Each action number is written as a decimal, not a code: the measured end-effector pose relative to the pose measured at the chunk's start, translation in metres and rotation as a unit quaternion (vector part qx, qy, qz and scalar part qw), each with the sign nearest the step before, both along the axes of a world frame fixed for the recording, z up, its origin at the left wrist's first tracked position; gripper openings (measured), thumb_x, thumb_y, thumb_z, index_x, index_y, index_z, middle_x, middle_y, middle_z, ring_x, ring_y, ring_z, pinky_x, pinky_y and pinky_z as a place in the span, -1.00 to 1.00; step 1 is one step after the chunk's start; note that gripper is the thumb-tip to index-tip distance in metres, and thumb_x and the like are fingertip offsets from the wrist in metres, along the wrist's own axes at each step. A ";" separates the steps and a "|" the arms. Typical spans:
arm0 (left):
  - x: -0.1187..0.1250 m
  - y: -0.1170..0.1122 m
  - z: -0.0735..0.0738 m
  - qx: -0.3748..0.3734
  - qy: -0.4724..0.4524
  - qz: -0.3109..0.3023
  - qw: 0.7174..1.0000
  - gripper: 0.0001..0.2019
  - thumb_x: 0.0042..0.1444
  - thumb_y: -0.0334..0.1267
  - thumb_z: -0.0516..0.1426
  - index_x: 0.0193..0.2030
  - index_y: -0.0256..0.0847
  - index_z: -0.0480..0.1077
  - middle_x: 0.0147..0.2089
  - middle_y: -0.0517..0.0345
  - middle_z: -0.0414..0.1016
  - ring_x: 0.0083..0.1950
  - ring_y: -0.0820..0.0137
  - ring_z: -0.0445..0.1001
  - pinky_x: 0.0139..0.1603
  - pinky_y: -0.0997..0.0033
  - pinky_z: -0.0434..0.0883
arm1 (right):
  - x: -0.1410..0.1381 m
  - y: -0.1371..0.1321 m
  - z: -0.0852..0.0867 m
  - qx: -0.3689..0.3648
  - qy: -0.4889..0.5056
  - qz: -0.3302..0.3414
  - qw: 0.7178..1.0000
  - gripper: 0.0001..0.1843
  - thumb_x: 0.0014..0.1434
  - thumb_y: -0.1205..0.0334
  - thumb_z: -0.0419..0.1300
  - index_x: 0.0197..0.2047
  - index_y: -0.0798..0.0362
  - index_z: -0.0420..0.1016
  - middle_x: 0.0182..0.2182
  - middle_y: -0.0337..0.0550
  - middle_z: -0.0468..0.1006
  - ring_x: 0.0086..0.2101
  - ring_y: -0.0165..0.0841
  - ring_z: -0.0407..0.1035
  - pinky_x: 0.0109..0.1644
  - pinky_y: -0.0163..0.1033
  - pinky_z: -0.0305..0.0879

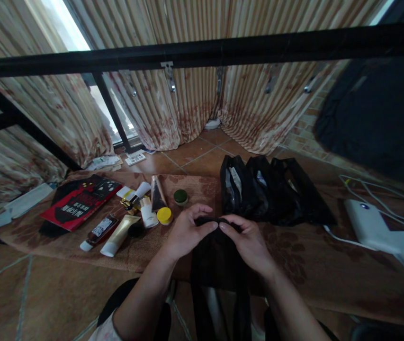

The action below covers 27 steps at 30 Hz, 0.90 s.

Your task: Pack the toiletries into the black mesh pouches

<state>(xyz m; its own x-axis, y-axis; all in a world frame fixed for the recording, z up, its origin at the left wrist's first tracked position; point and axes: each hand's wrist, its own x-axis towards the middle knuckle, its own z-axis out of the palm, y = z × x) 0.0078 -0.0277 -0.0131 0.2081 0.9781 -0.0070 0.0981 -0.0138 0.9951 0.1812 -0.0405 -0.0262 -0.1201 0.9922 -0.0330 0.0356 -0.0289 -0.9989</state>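
Observation:
My left hand (188, 233) and my right hand (246, 241) are close together at the middle front, thumbs nearly touching. Both pinch the top edge of a black fabric bag (219, 265), which hangs toward my lap with strap-like strips below. Just beyond my left hand sit a yellow-lidded jar (164, 216) and a dark green-lidded jar (180, 196). Farther left lie a cream tube (119, 235), a dark bottle with a white cap (98, 231) and a white bottle (148, 213). Past my right hand rests a black pouch with several open compartments (273, 192) holding items.
A brown patterned cloth (283, 255) covers the low bench. A red book (81, 203) lies at left; a white power bank (370, 227) with cables is at right. A black metal bar (202, 54) with hooks crosses above, before striped curtains (187, 104).

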 end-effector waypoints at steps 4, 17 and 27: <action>-0.004 0.002 0.001 0.007 0.006 0.011 1.000 -0.80 0.08 -0.21 0.24 -0.19 -0.27 0.50 -0.27 0.14 0.52 -0.23 0.40 0.46 -0.19 0.47 0.37 | 0.000 0.003 -0.002 0.006 -0.009 -0.029 1.000 -0.71 0.07 0.01 0.29 -0.26 0.05 0.63 -0.36 -0.18 0.62 -0.32 -0.30 0.45 -0.19 -0.24 0.33; -0.003 0.000 -0.004 0.024 0.019 0.021 0.999 -0.84 0.12 -0.20 0.20 -0.33 -0.26 0.46 -0.44 0.25 0.40 -0.42 0.50 0.31 -0.39 0.53 0.27 | 0.003 0.006 -0.005 0.025 -0.005 -0.043 0.999 -0.69 0.06 0.00 0.32 -0.17 -0.01 0.63 -0.36 -0.24 0.56 -0.36 -0.37 0.39 -0.27 -0.31 0.29; 0.011 0.000 -0.008 0.051 0.014 0.112 0.992 -0.89 0.02 -0.31 0.23 -0.43 -0.24 0.38 -0.47 0.28 0.36 -0.42 0.50 0.30 -0.37 0.53 0.26 | -0.002 0.005 -0.005 0.068 -0.009 -0.045 0.997 -0.80 0.15 0.08 0.26 -0.27 0.00 0.64 -0.40 -0.23 0.59 -0.34 -0.35 0.43 -0.22 -0.28 0.28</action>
